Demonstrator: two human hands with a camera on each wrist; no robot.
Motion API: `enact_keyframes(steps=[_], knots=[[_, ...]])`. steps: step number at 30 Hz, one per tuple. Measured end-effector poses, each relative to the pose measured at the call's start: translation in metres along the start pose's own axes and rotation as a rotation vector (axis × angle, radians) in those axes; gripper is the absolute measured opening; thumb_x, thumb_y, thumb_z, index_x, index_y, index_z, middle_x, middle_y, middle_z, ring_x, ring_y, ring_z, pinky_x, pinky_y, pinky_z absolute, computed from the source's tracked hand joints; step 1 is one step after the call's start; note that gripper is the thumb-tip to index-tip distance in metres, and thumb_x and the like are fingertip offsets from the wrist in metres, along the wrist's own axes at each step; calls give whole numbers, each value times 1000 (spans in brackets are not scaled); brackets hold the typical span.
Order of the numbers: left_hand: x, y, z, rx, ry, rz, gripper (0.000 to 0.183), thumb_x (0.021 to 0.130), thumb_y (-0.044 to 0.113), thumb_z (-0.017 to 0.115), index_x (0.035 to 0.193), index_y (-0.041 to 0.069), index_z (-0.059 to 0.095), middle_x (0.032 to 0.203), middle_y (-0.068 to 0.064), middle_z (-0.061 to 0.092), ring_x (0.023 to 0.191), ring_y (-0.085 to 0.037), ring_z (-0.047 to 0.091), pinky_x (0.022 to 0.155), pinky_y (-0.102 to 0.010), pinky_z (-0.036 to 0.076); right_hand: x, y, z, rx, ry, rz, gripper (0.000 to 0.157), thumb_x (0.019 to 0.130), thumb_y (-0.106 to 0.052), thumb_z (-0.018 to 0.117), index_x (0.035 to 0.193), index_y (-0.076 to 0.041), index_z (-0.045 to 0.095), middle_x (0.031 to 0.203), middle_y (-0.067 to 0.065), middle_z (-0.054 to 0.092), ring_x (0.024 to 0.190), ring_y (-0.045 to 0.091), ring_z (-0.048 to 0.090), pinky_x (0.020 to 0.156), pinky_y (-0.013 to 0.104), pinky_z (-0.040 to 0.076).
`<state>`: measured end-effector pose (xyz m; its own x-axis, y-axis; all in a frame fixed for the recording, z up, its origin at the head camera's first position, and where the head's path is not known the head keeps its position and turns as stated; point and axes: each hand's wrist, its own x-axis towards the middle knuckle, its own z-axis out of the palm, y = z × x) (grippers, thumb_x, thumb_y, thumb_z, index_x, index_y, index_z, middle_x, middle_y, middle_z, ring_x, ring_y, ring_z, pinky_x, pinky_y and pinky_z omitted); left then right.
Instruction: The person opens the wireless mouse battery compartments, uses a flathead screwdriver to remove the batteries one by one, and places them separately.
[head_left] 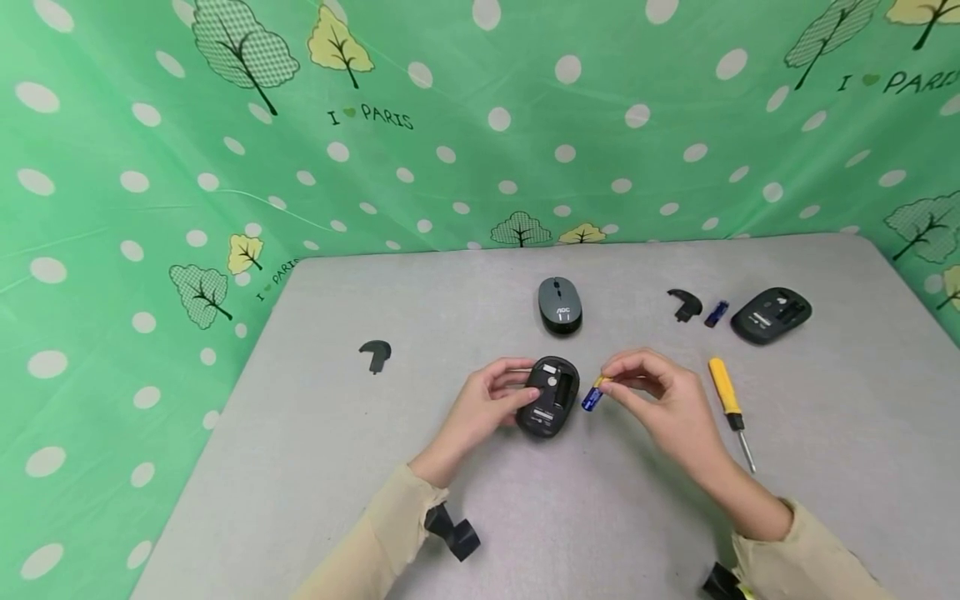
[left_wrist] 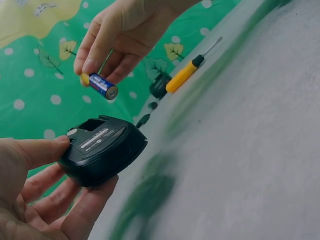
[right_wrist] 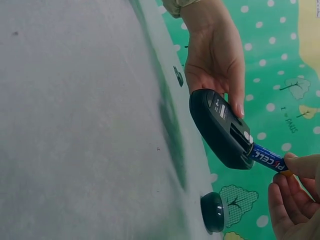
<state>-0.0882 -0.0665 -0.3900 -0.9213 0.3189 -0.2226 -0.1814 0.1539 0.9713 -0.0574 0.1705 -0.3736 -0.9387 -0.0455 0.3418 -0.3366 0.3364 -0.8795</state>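
On the held mouse (head_left: 546, 402), the label (head_left: 543, 413) is unreadable — too small.

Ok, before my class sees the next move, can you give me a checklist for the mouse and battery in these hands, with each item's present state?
1. Mouse held, underside up: ok, the left hand grips it.
2. Battery compartment uncovered, with no battery seen inside: ok.
3. Battery held: ok, the right hand pinches it by the yellow end.
4. Battery seated: not ok, it is still outside the compartment.
5. Battery direction matches the compartment's marking: cannot tell, no such marking is readable.
6. Cover on: not ok; a loose, cover-like dark piece lies left of the left hand.
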Motion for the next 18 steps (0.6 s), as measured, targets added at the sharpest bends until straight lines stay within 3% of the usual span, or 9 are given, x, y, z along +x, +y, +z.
enact_keyframes(steps=[18], knots=[[-2,-1,-13,7,30,-16,45,92,8,67,136,3,56,132,-23,64,96,-17,71,68,-31,63,1,3,-2,-50,-15,14,15,82,8,75,91,-2,69,91,11,71,85,-5,65,79,11,56]])
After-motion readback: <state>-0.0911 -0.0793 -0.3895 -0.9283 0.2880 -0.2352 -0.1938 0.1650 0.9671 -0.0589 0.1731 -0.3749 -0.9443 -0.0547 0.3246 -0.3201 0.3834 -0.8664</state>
